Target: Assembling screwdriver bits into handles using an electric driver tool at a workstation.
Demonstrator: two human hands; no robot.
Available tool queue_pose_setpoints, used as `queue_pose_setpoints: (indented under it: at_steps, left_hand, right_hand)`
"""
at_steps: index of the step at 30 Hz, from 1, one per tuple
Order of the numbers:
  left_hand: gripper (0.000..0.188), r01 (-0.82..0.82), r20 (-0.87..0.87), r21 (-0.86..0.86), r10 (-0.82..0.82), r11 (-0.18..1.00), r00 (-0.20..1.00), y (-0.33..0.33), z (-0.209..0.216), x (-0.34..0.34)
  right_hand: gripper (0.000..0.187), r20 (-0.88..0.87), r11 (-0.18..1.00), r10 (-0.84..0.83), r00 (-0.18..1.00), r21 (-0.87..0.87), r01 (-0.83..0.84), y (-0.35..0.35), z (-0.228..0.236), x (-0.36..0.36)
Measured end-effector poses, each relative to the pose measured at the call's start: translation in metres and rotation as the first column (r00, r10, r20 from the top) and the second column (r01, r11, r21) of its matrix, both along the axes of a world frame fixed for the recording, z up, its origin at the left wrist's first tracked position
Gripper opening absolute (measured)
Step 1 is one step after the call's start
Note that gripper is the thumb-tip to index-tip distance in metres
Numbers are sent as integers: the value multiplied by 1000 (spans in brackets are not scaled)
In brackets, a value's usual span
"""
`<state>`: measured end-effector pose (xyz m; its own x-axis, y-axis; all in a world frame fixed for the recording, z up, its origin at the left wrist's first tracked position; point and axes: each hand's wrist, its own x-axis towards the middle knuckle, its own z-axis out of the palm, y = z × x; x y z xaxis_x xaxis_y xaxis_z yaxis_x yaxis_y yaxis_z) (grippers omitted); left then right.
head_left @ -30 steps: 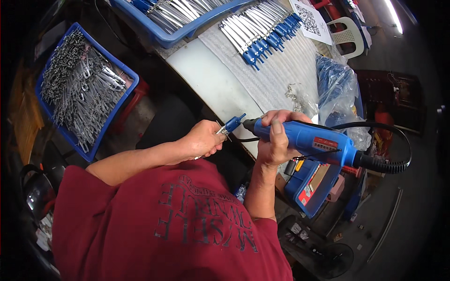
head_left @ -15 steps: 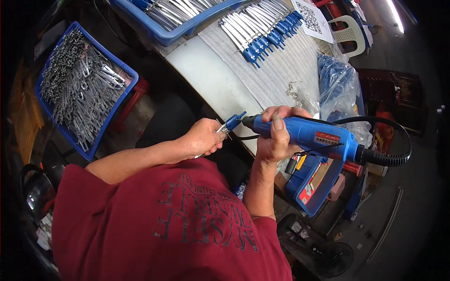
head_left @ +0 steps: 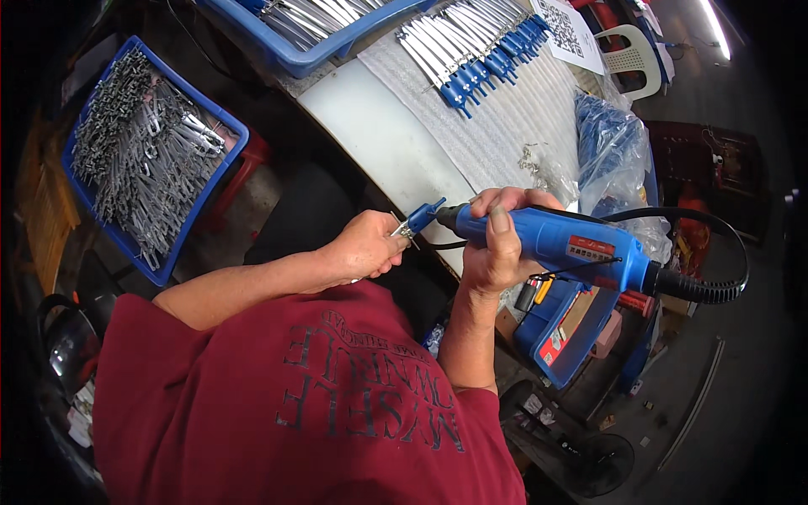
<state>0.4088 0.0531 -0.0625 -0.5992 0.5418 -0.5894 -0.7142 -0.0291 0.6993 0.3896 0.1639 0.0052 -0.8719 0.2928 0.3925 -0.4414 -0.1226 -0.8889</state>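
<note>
My left hand is closed on a metal piece with a blue plastic end; the fingers hide most of its metal part. In my right hand is a blue electric screwdriver, fingers wrapped round its body and a black cable running from its rear. The tool's dark nose points left and meets or nearly meets the blue end; contact is too small to tell. On the table, a row of similar blue-ended metal pieces lies on white foam sheet.
At left, a blue crate holds many metal parts. Another blue bin of metal strips stands at the table's far side. Plastic bags with blue parts lie right of the foam, beyond small loose metal bits. A blue tray sits below the screwdriver.
Both hands keep their grips and nearly the same places. The screwdriver and the blue end have shifted very slightly to the right and up or down with small motion.
</note>
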Motion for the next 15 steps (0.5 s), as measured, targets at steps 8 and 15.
queue_pose_setpoints:
  at_steps: [8, 15]
  left_hand:
    - [11, -17, 7, 8, 17, 1000, 1000, 1, 0, 2]
    - [10, -50, 23, 45, 49, 998, 999, 1, -3, 1]
  right_hand:
    - [37, -19, 997, -50, 999, 65, 51, -10, -2, -2]
    - [33, 113, 977, -45, 993, 212, 20, -4, -2, -13]
